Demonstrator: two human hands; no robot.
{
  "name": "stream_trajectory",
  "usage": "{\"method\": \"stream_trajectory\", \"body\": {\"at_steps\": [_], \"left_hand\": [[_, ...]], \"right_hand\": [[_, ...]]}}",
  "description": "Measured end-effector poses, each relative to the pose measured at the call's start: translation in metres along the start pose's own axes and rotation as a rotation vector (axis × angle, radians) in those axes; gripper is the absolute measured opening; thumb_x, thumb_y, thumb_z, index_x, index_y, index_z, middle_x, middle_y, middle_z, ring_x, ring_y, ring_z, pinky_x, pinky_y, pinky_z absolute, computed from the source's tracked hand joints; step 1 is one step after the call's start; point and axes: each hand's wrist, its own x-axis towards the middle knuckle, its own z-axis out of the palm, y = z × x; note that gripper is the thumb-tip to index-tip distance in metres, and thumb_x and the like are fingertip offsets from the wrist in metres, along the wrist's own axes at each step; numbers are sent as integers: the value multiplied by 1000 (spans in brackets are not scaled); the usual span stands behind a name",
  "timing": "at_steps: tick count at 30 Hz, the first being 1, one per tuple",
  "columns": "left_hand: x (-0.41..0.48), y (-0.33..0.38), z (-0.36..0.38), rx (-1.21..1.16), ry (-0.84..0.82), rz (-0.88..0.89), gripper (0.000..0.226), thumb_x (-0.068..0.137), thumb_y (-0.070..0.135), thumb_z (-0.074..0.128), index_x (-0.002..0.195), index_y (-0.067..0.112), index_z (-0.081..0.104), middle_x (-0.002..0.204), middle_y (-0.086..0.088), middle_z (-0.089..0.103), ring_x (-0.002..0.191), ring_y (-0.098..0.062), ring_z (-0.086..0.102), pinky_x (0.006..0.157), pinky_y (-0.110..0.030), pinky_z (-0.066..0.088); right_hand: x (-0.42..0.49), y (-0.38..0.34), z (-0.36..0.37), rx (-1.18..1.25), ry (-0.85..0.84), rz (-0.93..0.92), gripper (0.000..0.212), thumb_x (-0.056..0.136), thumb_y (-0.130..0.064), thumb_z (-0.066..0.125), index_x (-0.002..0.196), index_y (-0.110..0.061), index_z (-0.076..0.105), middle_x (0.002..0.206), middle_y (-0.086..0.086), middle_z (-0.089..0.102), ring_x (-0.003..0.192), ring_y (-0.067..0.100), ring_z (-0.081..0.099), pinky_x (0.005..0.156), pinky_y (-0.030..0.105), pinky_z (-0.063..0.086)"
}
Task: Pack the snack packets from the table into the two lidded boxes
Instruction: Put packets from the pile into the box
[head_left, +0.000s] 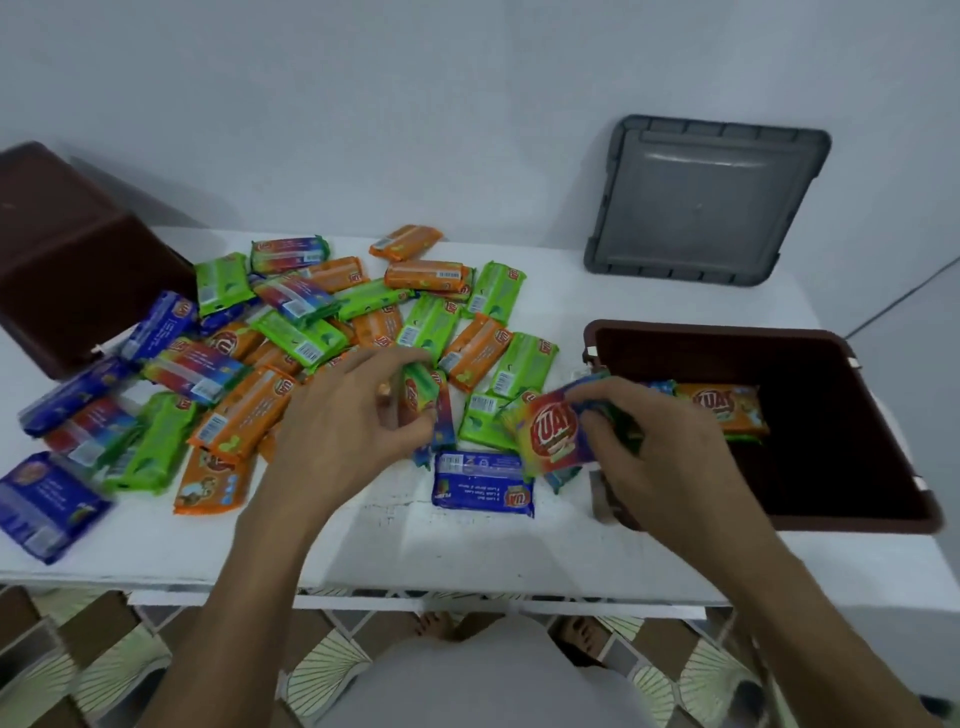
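Open dark-brown rectangular plastic box (831, 431) sits at the right side of the white table (467, 551), lid off; its near corner overhangs the table's front edge. Inside, against the far-left wall: one orange snack packet (727, 408), with a sliver of a blue packet beside it; the rest of the box floor is bare and dark. Grey plastic lid (701, 202) leans upright against the wall behind this box. Second dark-brown box (78, 260) at far left lies tipped on its side, its opening not visible; contents cannot be told.

Loose pile of orange, green, blue and rainbow-striped snack packets (291, 332) covers the table's left and centre. One blue packet (483, 483) lies alone toward the front, between the two hands.

Right hand (660, 441) is closed around a red-and-rainbow packet (553, 431), just left of the open box's near-left corner. Left hand (348, 415) has fingers pinched on a green-and-red packet (418, 389) at the pile's edge.

Bare table strip runs along the front edge and between pile and open box; a blue packet at far left (41, 504) sits close to the front edge
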Motion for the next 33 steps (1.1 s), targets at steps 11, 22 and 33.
{"method": "stream_trajectory", "body": {"at_steps": [11,22,33], "left_hand": [[14,75,58,-994,-32,12,55,87,-2,66,133,27,54,129,13,58,109,-18,66,84,-40,58],[24,113,130,-1152,25,-107,56,87,-15,57,134,16,51,126,20,60,114,-17,63,76,-30,59],[23,123,127,-1139,53,-151,56,88,-10,59,135,21,52,131,13,58,119,-19,60,77,-32,59]], "right_hand": [[20,117,-81,520,-37,276,32,89,-23,64,120,-28,67,118,-2,66,109,14,66,76,36,62],[73,183,-44,413,-404,368,40,93,-3,61,132,-13,57,122,19,63,104,25,67,82,33,61],[72,178,-46,-17,-216,44,32,96,-29,58,128,-29,59,96,-8,60,93,15,65,73,24,50]]}}
